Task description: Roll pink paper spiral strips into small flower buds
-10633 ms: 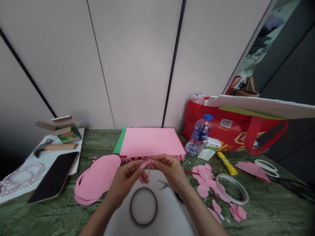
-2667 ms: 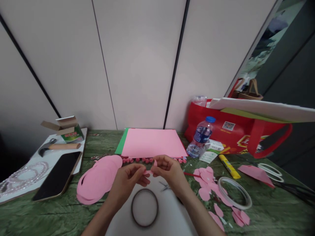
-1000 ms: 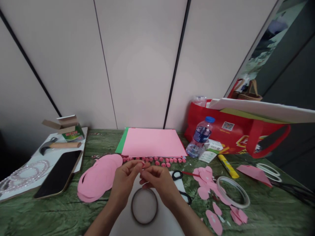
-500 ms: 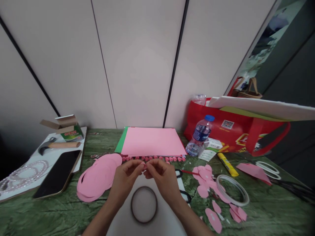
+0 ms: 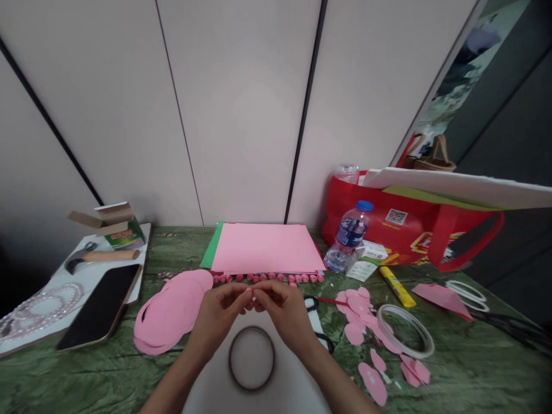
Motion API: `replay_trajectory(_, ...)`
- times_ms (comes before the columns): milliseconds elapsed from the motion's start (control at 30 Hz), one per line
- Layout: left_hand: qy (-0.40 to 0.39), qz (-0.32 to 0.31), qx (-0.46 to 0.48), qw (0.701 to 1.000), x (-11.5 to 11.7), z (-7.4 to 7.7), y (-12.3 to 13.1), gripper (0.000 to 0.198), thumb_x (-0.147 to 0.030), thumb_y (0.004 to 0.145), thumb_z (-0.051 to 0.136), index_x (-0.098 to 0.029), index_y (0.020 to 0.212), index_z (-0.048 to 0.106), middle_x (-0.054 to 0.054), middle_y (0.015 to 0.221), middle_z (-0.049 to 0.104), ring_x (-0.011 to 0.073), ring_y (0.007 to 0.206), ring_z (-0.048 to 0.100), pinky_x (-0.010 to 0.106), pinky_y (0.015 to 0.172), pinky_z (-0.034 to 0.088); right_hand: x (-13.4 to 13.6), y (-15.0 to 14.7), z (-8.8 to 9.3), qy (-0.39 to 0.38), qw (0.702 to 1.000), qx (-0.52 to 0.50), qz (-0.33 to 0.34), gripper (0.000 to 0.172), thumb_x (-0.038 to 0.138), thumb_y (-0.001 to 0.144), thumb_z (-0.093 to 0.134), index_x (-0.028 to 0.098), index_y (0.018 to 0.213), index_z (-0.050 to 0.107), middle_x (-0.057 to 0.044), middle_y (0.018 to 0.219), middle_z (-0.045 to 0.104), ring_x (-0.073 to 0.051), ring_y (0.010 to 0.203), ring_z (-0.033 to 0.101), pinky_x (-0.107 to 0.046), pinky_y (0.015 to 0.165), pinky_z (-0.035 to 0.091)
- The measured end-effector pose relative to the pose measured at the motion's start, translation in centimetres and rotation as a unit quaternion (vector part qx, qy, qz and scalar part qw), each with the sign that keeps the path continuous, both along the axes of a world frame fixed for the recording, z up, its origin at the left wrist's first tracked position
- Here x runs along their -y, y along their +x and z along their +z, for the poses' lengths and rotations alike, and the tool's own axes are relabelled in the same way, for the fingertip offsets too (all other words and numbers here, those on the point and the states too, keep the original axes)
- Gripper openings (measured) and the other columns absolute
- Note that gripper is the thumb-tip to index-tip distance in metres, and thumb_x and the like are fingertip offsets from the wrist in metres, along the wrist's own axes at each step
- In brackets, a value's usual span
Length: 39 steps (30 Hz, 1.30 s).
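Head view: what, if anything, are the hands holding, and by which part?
A small pink paper piece, apparently, pinched by the left hand and right hand; mostly hidden, so which part cannot be told.

I note dim, diffuse light: wall [image 5: 241, 115] brightest mid-frame, left edge dark; my fingertips [image 5: 247, 294] soft, white board [image 5: 466, 184] stretched rightward.

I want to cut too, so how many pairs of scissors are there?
2 in view: black handles partly behind the right hand, and white handles at far right beside pink paper. Others may be hidden.
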<state>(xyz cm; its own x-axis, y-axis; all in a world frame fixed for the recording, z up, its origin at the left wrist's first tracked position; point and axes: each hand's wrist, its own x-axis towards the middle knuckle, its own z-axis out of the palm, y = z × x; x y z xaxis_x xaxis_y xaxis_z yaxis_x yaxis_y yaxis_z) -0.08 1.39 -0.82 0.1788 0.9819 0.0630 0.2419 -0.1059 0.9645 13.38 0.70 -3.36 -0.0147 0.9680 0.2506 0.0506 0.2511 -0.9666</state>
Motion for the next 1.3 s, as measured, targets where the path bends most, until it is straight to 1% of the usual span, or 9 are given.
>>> replay_trajectory(100,0.015,-0.025,-0.024,0.999,-0.2,-0.4,-0.1,0.020,-0.033,0.073,0.054,-0.016,0.073,0.064,0.004,0.065,0.066,0.0160,0.061,0.059,0.025,0.057,0.048,-0.1,0.2,-0.1,-0.013,1.000,0.008,0.008,0.015,0.022,0.077,0.053,0.016,0.078,0.066,-0.002,0.061,0.063,-0.013,0.056,0.059,-0.024,0.055,0.049)
replay_trajectory(300,0.045,-0.044,-0.071,0.995,-0.2,-0.9,-0.1,0.019,-0.033,0.077,0.050,-0.018,0.076,0.062,0.003,0.069,0.065,0.0155,0.061,0.060,0.025,0.058,0.048,0.0,0.5,0.0,0.043,0.993,0.109,-0.018,0.014,0.019,0.077,0.051,0.017,0.073,0.064,-0.002,0.064,0.063,-0.012,0.057,0.058,-0.022,0.054,0.047)
replay_trajectory(467,0.067,-0.054,-0.080,0.993,0.0,-0.9,-0.2,0.019,-0.033,0.077,0.049,-0.019,0.076,0.062,0.003,0.069,0.065,0.0155,0.062,0.059,0.023,0.058,0.048,-0.1,0.6,-0.2,0.032,0.993,0.115,-0.007,0.015,0.019,0.078,0.049,0.018,0.072,0.063,-0.001,0.062,0.064,-0.012,0.056,0.059,-0.022,0.053,0.046)
replay_trajectory(567,0.071,-0.053,-0.084,0.992,0.0,-1.0,-0.1,0.020,-0.033,0.077,0.049,-0.019,0.075,0.063,0.003,0.068,0.064,0.0157,0.063,0.060,0.023,0.059,0.048,-0.1,0.5,-0.4,0.028,0.991,0.130,-0.017,0.016,0.020,0.079,0.048,0.017,0.073,0.062,-0.002,0.062,0.064,-0.012,0.054,0.059,-0.022,0.052,0.046)
replay_trajectory(733,0.076,-0.028,-0.074,0.994,0.0,-1.2,0.1,0.017,-0.030,0.076,0.051,-0.018,0.079,0.063,0.003,0.072,0.066,0.0161,0.065,0.062,0.025,0.062,0.050,0.0,0.3,-0.2,0.061,0.977,0.199,-0.051,0.013,0.015,0.076,0.049,0.017,0.070,0.060,-0.002,0.060,0.063,-0.013,0.054,0.057,-0.023,0.052,0.044)
replay_trajectory(867,0.094,-0.005,-0.062,0.994,0.0,-1.4,0.1,0.014,-0.028,0.072,0.056,-0.019,0.079,0.064,0.004,0.077,0.068,0.0173,0.070,0.063,0.026,0.065,0.051,0.0,0.2,-0.3,0.079,0.972,0.209,-0.070,0.012,0.012,0.072,0.050,0.017,0.070,0.060,-0.002,0.063,0.064,-0.013,0.055,0.058,-0.022,0.052,0.045)
replay_trajectory(1033,0.104,0.030,-0.062,0.992,0.0,-1.6,0.4,0.017,-0.025,0.068,0.060,-0.019,0.084,0.062,0.003,0.077,0.067,0.0167,0.067,0.063,0.028,0.065,0.051,0.1,-0.1,-0.4,0.090,0.965,0.225,-0.104,0.014,0.009,0.067,0.050,0.018,0.067,0.061,-0.002,0.061,0.064,-0.013,0.053,0.057,-0.023,0.053,0.045)
replay_trajectory(1100,0.124,0.046,-0.063,0.989,0.2,-1.6,0.6,0.018,-0.023,0.068,0.060,-0.019,0.085,0.063,0.003,0.078,0.067,0.0168,0.068,0.062,0.028,0.066,0.051,0.2,-0.3,-0.3,0.087,0.965,0.219,-0.116,0.014,0.009,0.067,0.050,0.018,0.066,0.061,-0.001,0.060,0.064,-0.013,0.052,0.057,-0.023,0.052,0.045)
replay_trajectory(1300,0.190,0.071,-0.057,0.978,0.6,-1.6,1.0,0.011,-0.020,0.071,0.057,-0.019,0.077,0.066,0.004,0.079,0.066,0.0172,0.075,0.060,0.026,0.068,0.048,0.7,-0.9,0.2,0.064,0.975,0.156,-0.143,0.013,0.014,0.070,0.051,0.018,0.068,0.062,-0.002,0.062,0.064,-0.014,0.054,0.058,-0.023,0.053,0.046)
